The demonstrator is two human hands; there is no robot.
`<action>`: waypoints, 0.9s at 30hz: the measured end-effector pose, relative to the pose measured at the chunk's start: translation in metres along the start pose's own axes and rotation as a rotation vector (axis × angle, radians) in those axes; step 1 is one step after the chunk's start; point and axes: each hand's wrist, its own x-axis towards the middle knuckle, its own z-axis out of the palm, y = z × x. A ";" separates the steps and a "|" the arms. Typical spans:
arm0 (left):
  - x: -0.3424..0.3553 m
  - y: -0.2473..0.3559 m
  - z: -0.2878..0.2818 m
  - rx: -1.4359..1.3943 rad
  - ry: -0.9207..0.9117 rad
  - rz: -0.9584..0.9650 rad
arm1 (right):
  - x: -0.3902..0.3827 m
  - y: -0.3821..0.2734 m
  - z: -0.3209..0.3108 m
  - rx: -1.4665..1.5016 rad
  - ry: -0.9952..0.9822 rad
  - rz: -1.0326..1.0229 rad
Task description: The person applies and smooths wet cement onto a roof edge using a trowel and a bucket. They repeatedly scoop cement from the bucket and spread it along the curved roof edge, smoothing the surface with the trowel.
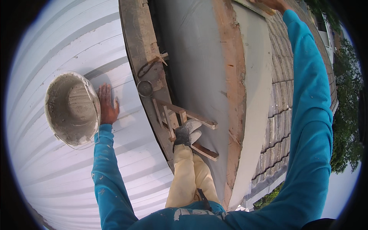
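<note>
My left hand [108, 103] lies flat, fingers stretched out, on the white ribbed metal roofing [126, 132]. Right beside it stands a mortar-smeared bucket [74, 109] with a wire handle, wet grey mortar coating its inside. At the top edge, my right hand [273, 4] is partly cut off by the frame. Its fingers are closed on a flat wooden board [264, 8] resting against the smooth grey plaster band [256, 57]; the board's far end is out of view.
My shoes [188, 133] stand on a small wooden frame [186, 113] in the gap beside a grey wall [191, 57]. A round tin [145, 88] and a dark strap-like loop [147, 69] sit on the ledge. Roof tiles [281, 96] slope away at right.
</note>
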 end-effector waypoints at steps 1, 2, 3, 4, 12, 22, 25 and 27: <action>0.000 0.001 0.001 -0.001 0.001 0.002 | -0.022 -0.005 -0.001 -0.014 -0.043 0.003; -0.010 0.001 -0.002 0.020 -0.003 -0.030 | -0.034 -0.019 0.007 -0.014 -0.094 -0.033; -0.011 -0.002 -0.001 0.059 -0.026 -0.028 | -0.058 -0.023 0.008 -0.024 -0.133 -0.030; -0.009 -0.003 0.001 0.067 -0.025 -0.022 | -0.082 -0.024 0.009 -0.037 -0.169 -0.027; -0.004 -0.005 0.007 0.085 0.003 0.033 | -0.294 -0.023 0.069 0.130 -0.185 -0.211; -0.003 -0.009 0.012 0.048 0.052 0.100 | -0.584 -0.073 0.148 0.299 -0.299 -0.104; -0.007 -0.008 0.011 0.070 0.073 0.103 | -0.695 -0.095 0.171 0.339 -0.422 -0.035; -0.009 -0.007 0.010 0.119 0.057 0.077 | -0.762 -0.102 0.166 0.361 -0.550 -0.059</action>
